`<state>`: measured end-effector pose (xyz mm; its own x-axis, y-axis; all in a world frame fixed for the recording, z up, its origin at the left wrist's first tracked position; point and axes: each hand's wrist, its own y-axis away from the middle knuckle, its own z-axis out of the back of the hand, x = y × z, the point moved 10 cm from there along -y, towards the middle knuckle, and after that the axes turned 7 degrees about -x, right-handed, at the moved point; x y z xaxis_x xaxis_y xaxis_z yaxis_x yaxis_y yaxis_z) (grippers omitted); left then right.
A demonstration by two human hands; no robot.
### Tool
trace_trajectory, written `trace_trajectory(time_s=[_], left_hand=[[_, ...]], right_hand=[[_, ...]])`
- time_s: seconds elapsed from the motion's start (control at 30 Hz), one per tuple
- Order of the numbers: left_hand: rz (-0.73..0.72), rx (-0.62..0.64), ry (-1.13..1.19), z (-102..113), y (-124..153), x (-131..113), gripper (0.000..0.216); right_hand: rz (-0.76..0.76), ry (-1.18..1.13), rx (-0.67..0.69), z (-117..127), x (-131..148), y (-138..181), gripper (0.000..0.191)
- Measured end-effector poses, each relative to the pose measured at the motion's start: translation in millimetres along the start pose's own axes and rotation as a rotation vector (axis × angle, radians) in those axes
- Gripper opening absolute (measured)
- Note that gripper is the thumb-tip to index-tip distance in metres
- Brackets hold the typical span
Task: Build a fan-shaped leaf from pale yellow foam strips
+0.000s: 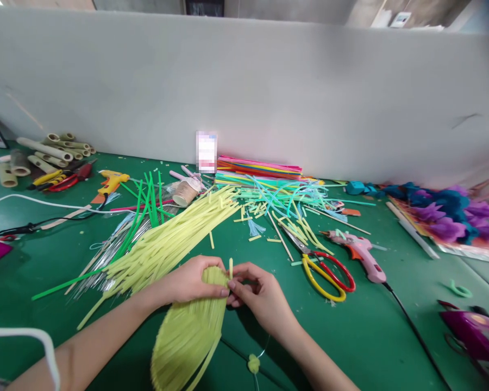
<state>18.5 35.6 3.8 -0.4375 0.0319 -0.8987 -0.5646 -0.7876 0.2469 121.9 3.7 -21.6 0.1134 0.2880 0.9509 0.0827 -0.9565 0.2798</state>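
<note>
My left hand (201,279) grips a broad yellow-green piece made of pipe cleaners (189,331) laid side by side, its thumb across the upper end. At that piece's right edge, my right hand (255,290) pinches a pale yellow pipe cleaner (230,267), whose short tip sticks up between the two hands. Some fingers of both hands are hidden behind the work. A small green knotted ball (253,363) with thin wire lies below my right hand. Beyond my left hand spreads a large bundle of loose yellow pipe cleaners (179,228).
Right of my hands lie scissors (324,271) with red and yellow handles and a pink glue gun (361,250). A yellow glue gun (109,182), green stems (149,201) and bamboo tubes (61,149) are at left. Purple flowers (448,220) sit far right, before a grey partition (244,92).
</note>
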Motion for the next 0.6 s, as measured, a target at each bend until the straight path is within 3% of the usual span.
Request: trace_trajectory(time_s=[0.3, 0.47, 0.6], left_hand=[[0.016, -0.004, 0.000, -0.1, -1.1, 7.6, 0.041], [0.031, -0.006, 0.030, 1.2, 0.0, 3.2, 0.041], [0.026, 0.006, 0.077, 1.4, 2.3, -4.0, 0.041]], right_hand=[[0.004, 0.074, -0.033, 3.1, -1.4, 0.1, 0.029], [-0.009, 0.043, 0.061, -4.6, 8.3, 3.2, 0.039], [-0.046, 0.014, 0.049, -1.9, 11.0, 4.2, 0.051]])
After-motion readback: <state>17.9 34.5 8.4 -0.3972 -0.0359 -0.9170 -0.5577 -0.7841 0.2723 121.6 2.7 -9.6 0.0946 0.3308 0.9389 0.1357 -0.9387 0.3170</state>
